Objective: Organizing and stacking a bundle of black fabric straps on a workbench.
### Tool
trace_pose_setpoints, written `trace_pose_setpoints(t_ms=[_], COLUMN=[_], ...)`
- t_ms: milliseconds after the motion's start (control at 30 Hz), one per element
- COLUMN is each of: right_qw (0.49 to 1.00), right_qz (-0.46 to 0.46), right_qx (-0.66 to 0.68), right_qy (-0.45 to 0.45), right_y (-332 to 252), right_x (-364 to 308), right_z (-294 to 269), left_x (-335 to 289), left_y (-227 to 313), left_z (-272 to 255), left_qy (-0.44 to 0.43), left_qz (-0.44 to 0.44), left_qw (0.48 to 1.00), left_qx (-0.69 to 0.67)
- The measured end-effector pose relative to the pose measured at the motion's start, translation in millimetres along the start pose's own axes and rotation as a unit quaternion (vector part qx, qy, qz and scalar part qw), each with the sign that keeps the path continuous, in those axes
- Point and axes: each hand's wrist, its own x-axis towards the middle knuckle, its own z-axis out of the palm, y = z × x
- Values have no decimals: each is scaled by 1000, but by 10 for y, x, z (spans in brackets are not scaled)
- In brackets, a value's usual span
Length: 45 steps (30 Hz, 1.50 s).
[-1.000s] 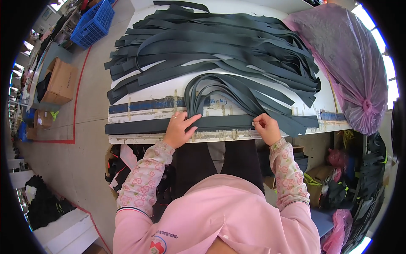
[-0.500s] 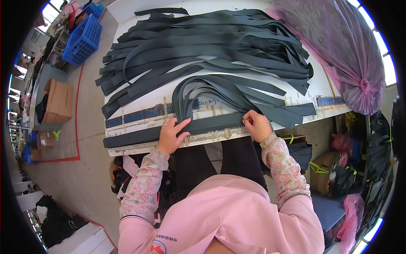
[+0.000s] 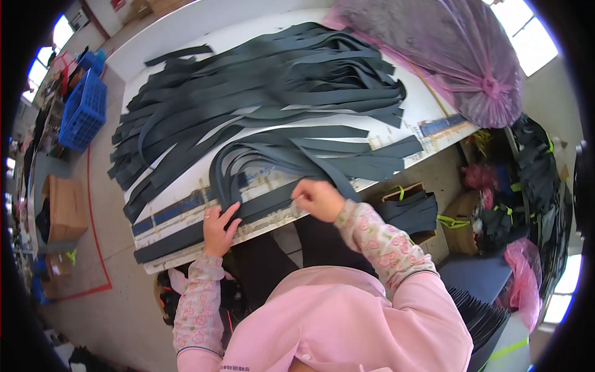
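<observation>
A long dark grey-green strip (image 3: 176, 243) lies along the near edge of the white table (image 3: 384, 133). My left hand (image 3: 218, 230) rests at this edge with thumb and forefinger spread, its fingertips touching the strip beside a looped bundle of the same strips (image 3: 218, 167). Farther right, my right hand (image 3: 321, 201) is closed, its fingertips pressed together over the front strip. Whatever sits between those fingertips is too small to make out. Strips of the looped bundle curve over and pass behind the right hand.
A wide pile of loose strips (image 3: 248, 80) covers the table's far side. At the back right sits a pink plastic bag (image 3: 434, 56). Below the table, to the right, a cardboard box (image 3: 424, 237) holds more strips. A blue crate (image 3: 83, 115) and an open carton (image 3: 65, 208) stand at left.
My right hand has moved left along the front strip, nearer to my left hand. The left hand stays by the bundle's looped end. The whole view has turned and shifted.
</observation>
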Motion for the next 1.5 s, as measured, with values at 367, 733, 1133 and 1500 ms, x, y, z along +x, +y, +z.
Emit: trace_pose_setpoints(t_ms=[367, 733, 1133, 1500], right_qw=[977, 997, 991, 999], right_qz=[-93, -56, -78, 18], right_qx=[-185, -18, -103, -10], right_qy=[-51, -42, 24, -27], right_y=[-247, -251, -303, -189], right_x=[538, 386, 413, 405], right_z=[573, 1012, 1349, 1066], left_x=[-4, 86, -29, -14], left_y=[-29, -7, -32, -23], left_z=[46, 62, -25, 3], left_qy=[-13, -17, -20, -21], left_qz=[27, -2, -25, -17], left_qw=[1000, 1000, 999, 999], left_qx=[-9, -25, -33, -23])
